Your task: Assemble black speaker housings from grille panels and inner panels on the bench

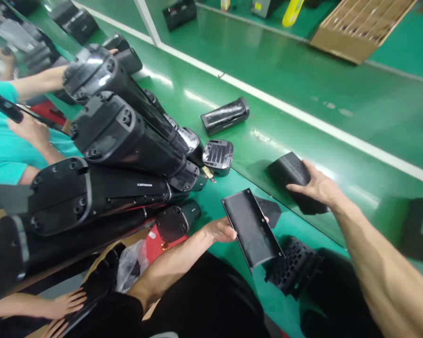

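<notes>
Head view: green workbench (352, 126) with black cylindrical housings (127, 136) stacked in a long row left of the left hand, apparently set aside to leave the bench before the hands free. Right hand (315, 187) closed around a curved black shell (291, 180), fingers over its upper face, seemingly steadying it on the bench. Left hand (220, 231) gripping a flat black channel-shaped panel (251, 227) by its edge, tilted up with the inner face toward the camera, as if for inspection. Perforated black grille (294, 267) lying just right of the left hand, beside the panel's lower end. Ribbed black end cap (217, 157) lying ahead of the left hand.
</notes>
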